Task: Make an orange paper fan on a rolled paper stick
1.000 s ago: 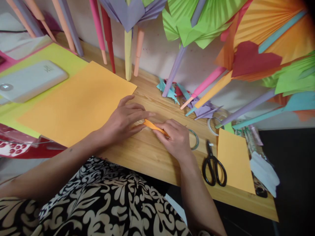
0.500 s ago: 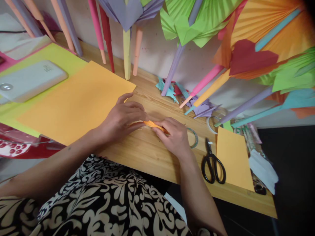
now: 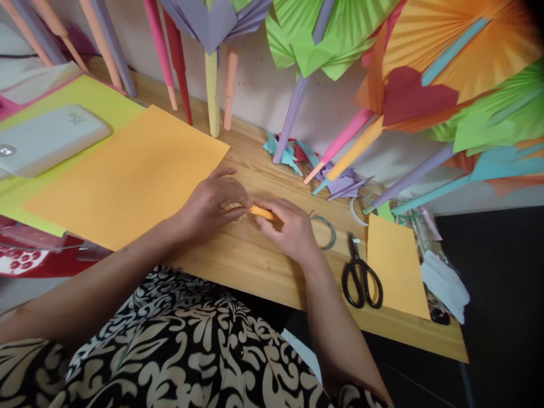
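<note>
Between my two hands, just above the wooden table, is a narrow orange roll of paper [image 3: 264, 213]. My left hand [image 3: 213, 202] pinches its left end between thumb and fingers. The fingers of my right hand [image 3: 289, 225] close on its right part and hide that end. Under my left fingertips a thin pale loop [image 3: 237, 212], perhaps a rubber band or thread, shows in part; I cannot tell whether it is held. To the left lies a large orange sheet [image 3: 140, 170], partly beneath my left forearm.
Black scissors [image 3: 361, 280] and a smaller orange sheet [image 3: 393, 266] lie on the table [image 3: 255, 272] at right, near a roll of tape [image 3: 326, 233]. Paper scraps [image 3: 284, 153] and upright folded-paper fans [image 3: 323, 34] line the wall. A white power bank [image 3: 55, 139] rests at left.
The orange roll has turned a little and looks straighter and smoother. My right fingers have shifted along it. The whole view has slid slightly, moving the surroundings left.
</note>
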The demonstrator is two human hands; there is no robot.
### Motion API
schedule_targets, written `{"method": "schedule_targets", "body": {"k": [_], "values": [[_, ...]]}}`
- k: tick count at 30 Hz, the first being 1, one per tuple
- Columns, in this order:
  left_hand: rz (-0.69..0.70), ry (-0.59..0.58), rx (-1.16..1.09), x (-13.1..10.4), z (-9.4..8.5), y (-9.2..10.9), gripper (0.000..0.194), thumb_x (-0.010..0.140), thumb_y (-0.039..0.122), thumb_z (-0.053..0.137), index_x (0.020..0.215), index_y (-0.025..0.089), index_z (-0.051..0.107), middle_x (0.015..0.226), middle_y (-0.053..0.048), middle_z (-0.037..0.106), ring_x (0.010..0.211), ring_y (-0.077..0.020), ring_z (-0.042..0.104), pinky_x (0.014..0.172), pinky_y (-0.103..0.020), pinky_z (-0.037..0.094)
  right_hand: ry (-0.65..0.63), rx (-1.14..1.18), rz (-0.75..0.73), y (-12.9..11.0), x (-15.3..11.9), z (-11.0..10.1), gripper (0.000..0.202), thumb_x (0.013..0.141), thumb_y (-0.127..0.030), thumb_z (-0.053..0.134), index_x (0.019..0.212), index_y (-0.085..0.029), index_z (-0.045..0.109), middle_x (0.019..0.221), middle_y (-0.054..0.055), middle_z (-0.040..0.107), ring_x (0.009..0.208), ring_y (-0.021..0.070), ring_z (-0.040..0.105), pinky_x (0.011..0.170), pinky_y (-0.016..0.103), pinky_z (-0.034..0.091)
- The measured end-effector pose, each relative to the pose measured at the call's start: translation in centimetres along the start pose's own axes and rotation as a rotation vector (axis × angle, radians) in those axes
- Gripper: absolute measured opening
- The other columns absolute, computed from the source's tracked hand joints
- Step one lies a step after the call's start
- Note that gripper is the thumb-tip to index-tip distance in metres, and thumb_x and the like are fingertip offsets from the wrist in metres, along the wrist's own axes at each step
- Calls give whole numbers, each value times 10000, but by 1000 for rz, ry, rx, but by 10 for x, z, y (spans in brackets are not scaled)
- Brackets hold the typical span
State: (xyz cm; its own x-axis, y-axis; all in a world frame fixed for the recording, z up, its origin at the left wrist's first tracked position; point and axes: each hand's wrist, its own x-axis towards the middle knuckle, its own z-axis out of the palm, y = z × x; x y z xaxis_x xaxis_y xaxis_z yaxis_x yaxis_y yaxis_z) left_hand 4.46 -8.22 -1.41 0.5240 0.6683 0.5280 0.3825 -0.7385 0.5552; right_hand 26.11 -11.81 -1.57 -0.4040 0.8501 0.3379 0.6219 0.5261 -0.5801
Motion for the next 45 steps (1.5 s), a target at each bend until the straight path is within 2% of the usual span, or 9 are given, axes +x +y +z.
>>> {"method": "schedule_targets", "body": {"k": [12, 18, 22, 26, 30, 33, 36, 38, 45], "values": [[-150, 37, -152, 5, 13, 7, 153, 909, 343, 635, 924, 210, 709, 857, -3, 765, 791, -147, 711, 1119, -457, 430, 15, -16, 72, 2, 0, -5, 126, 927, -286, 569, 930, -224, 679, 862, 23, 723, 772, 170, 639, 720, 280, 462], [-305, -127, -486, 11, 11, -7, 653, 929, 470, 587, 1483, 179, 403, 1075, -124, 752, 927, -211, 736, 769, -334, 579, 113, 223, 246, 12, 3, -7, 181, 908, -358, 538, 860, -208, 628, 723, -28, 613, 641, 126, 524, 632, 247, 403], [-346, -209, -424, 29, 7, -4, 579, 885, 411, 622, 1407, 178, 527, 739, -6, 728, 603, -150, 650, 532, -241, 483, 186, 297, 338, 21, 6, -10, 240, 889, -425, 528, 850, -200, 600, 692, -45, 537, 603, 110, 449, 590, 240, 365], [-288, -162, -253, 51, 0, -9, 296, 905, 401, 560, 1004, 218, 770, 553, 36, 627, 420, -106, 470, 413, -221, 322, 252, 258, 357, 22, 7, -23, 231, 884, -413, 536, 845, -197, 606, 685, -51, 520, 595, 105, 425, 576, 240, 335], [-120, -141, -95, 59, -9, -33, 285, 890, 438, 566, 892, 246, 778, 672, 0, 727, 554, -166, 604, 507, -253, 413, 301, 182, 355, 12, 1, -44, 189, 872, -375, 557, 840, -199, 618, 707, -44, 546, 638, 115, 465, 621, 246, 351], [-138, -189, 144, 55, -18, -49, 323, 927, 369, 469, 971, 244, 764, 936, -54, 784, 804, -249, 702, 691, -331, 496, 292, 49, 363, -3, -6, -55, 163, 895, -335, 546, 861, -198, 628, 747, -26, 604, 686, 129, 529, 657, 253, 369], [-103, -99, 368, 49, -23, -46, 400, 955, 283, 392, 1185, 176, 701, 1277, -151, 688, 1178, -349, 621, 990, -500, 431, 226, -160, 358, -19, -7, -54, 130, 918, -282, 547, 904, -199, 646, 833, 2, 678, 768, 150, 596, 699, 264, 377], [-28, -62, 298, 47, -21, -35, 439, 985, 320, 393, 1323, 149, 617, 1413, -161, 598, 1318, -352, 523, 1086, -533, 364, 171, -280, 334, -27, -3, -47, 120, 932, -268, 553, 929, -205, 655, 888, 18, 706, 821, 165, 623, 719, 269, 383], [92, -195, 5, 36, 3, -12, 320, 964, 410, 545, 1146, 205, 710, 1133, -95, 756, 1060, -285, 669, 1026, -496, 401, 93, -424, 270, -41, 12, -18, 98, 949, -256, 582, 969, -211, 667, 920, 32, 723, 860, 167, 644, 725, 259, 402]]}}
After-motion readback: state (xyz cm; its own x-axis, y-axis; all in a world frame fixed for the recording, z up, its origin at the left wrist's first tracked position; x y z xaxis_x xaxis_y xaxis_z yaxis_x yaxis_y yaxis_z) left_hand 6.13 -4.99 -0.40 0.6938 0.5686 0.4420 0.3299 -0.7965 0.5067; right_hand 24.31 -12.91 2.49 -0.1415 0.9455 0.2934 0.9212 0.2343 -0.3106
